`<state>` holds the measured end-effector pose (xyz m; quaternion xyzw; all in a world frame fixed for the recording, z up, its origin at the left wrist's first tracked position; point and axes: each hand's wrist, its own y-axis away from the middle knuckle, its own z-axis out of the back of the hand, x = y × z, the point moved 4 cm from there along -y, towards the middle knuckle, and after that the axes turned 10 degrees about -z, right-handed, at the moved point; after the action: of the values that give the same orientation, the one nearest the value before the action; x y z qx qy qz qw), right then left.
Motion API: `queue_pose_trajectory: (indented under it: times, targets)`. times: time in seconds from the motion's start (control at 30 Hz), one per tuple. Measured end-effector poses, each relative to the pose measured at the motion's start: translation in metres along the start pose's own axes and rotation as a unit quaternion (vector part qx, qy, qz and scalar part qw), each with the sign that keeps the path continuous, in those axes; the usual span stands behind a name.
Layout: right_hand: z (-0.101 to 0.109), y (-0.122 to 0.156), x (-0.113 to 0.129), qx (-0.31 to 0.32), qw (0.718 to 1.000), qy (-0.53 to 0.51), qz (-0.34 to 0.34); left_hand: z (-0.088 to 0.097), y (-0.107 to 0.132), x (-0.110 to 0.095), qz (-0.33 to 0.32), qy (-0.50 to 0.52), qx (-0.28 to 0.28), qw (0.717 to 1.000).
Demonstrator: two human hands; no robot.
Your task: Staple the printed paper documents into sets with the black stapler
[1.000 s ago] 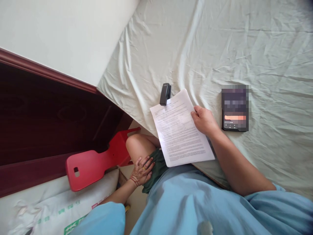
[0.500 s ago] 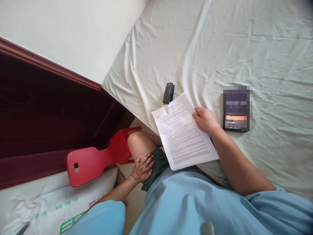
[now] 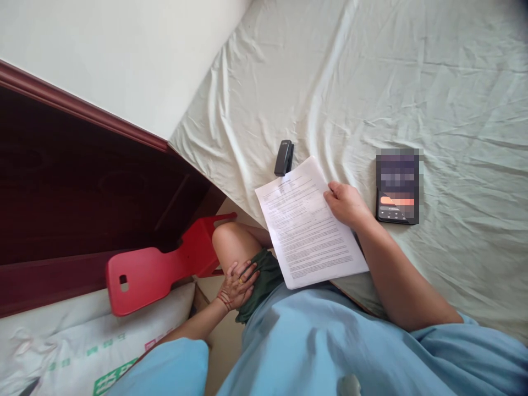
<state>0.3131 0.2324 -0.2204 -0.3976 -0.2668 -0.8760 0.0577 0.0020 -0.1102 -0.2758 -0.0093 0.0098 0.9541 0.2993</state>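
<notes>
My right hand [image 3: 346, 203] grips the right edge of a stack of printed papers [image 3: 311, 231], thumb on top and the other fingers hidden beneath. The stack is tilted and reaches from the cloth-covered surface over its front edge towards my shirt. Just beyond the top of the papers lies a black stapler [image 3: 284, 158]. My left hand [image 3: 238, 286], with a ring on one finger, rests on my thigh over dark green shorts. Its fingers are spread and hold nothing.
A phone [image 3: 397, 187] with a lit, partly blurred screen lies right of the papers on the wrinkled pale green sheet [image 3: 466, 110]. To the left stand a red plastic chair [image 3: 140, 275] and a dark wooden panel [image 3: 82, 192]. A white printed sack [image 3: 78, 341] lies at lower left.
Almost nothing differs. The view has shifted very slightly; both hands, the papers and the stapler keep their places.
</notes>
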Motion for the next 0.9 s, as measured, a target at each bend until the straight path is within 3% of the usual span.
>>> queue_pose_trajectory:
  times: [0.23,0.37,0.43,0.5,0.57,0.6,0.63,0.7,0.73,0.77,0.83,0.9]
  targets:
    - [-0.002,0.000,-0.001,0.021,0.999,0.018,0.017,0.002,-0.002,0.001,-0.008,-0.002,0.001,1.000]
    - [-0.002,0.003,0.003,0.073,0.995,0.035,0.053,0.007,-0.007,0.004,-0.008,0.017,-0.004,1.000]
    - [-0.002,0.004,0.004,0.092,0.993,0.042,0.058,0.009,-0.015,0.004,0.018,0.036,0.002,0.999]
    - [-0.003,0.005,0.005,0.096,0.993,0.047,0.055,0.008,-0.028,0.003,0.104,0.060,0.006,0.993]
    - [-0.003,0.005,0.007,0.095,0.993,0.055,0.053,0.008,-0.045,0.001,0.270,0.101,-0.036,0.957]
    - [-0.003,0.005,0.007,0.092,0.993,0.061,0.052,0.008,-0.055,-0.002,0.353,0.136,-0.080,0.922]
    - [-0.003,0.005,0.008,0.089,0.992,0.068,0.051,0.007,-0.066,-0.007,0.424,0.197,-0.130,0.874]
    - [-0.003,0.005,0.008,0.078,0.993,0.080,0.047,0.004,-0.090,-0.017,0.517,0.350,-0.246,0.742]
    - [-0.003,0.005,0.008,0.072,0.993,0.083,0.045,0.003,-0.103,-0.021,0.530,0.413,-0.271,0.690]
    - [-0.003,0.005,0.007,0.067,0.993,0.083,0.043,0.003,-0.115,-0.023,0.528,0.457,-0.275,0.661]
    - [-0.003,0.005,0.007,0.058,0.994,0.080,0.040,0.007,-0.131,-0.022,0.530,0.473,-0.273,0.648]
    - [-0.004,0.005,0.007,0.053,0.994,0.078,0.046,0.013,-0.134,-0.017,0.543,0.443,-0.274,0.659]
